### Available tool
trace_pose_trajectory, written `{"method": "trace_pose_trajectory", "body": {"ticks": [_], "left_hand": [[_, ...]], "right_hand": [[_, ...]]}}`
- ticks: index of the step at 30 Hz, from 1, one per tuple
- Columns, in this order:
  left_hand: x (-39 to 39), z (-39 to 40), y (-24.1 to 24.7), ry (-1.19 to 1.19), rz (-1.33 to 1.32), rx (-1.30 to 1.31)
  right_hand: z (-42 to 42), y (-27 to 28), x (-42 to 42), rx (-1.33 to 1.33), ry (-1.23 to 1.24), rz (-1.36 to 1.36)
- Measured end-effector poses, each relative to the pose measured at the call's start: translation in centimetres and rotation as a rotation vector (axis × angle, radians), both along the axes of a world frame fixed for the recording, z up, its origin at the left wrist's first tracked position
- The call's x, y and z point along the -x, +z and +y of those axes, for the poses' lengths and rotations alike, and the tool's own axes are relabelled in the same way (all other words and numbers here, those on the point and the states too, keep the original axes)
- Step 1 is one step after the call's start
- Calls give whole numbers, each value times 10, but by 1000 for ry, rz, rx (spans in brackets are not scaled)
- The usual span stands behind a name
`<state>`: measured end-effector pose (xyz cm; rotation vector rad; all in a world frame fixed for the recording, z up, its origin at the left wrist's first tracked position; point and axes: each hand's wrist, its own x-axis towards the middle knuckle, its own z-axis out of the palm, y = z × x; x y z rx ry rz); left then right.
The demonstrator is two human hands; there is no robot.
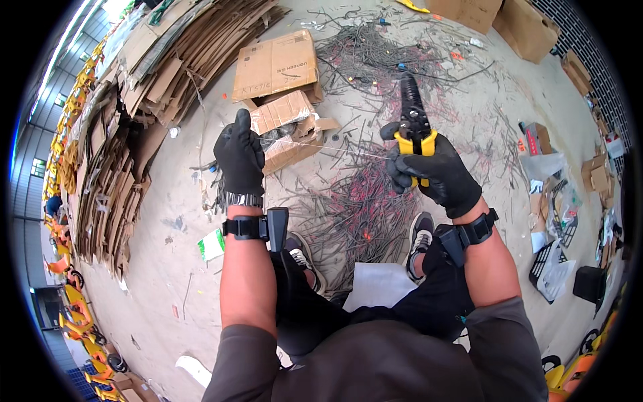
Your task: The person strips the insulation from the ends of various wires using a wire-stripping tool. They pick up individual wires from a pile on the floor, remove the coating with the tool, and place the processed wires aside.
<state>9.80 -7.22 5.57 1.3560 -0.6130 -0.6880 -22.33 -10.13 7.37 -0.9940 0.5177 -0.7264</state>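
My right hand [432, 171], in a black glove, is closed round the yellow handles of a pair of wire strippers [414, 110], whose black jaws point away from me. My left hand [240, 153], gloved too, is raised at the left with its fingers curled. A thin pale strand [326, 146] runs between the two hands, its left end at my left fingers. Below and between them lies a heap of cut grey and red wire pieces [359, 216] on the floor. Beyond my left hand an opened cardboard box [286, 118] holds dark material that I cannot make out.
Stacks of flattened cardboard [166, 65] stand at the left. A second pile of wire scraps [371, 50] lies farther off. A white sheet [379, 284] is between my legs. Plastic bags and black grilles [550, 271] lie at the right, with cardboard boxes [525, 27] at the top right.
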Motion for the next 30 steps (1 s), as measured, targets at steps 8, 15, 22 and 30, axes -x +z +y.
{"method": "trace_pose_trajectory", "body": {"ticks": [8,15,22,30], "left_hand": [[-75,-20,-86,-71,-683,-39],[-111,-27,-116,-17,-1563,-84],[-56,-22,-64,-46,-187,-170],[93,28,3,-618,-88,-231]], "right_hand": [[-38,-3,46,70,-302,-109],[-67,-19,96,74,-432,-225],[-73,-39,91,44,-621,-141],[-40,-27,8,96,-351,-9]]}}
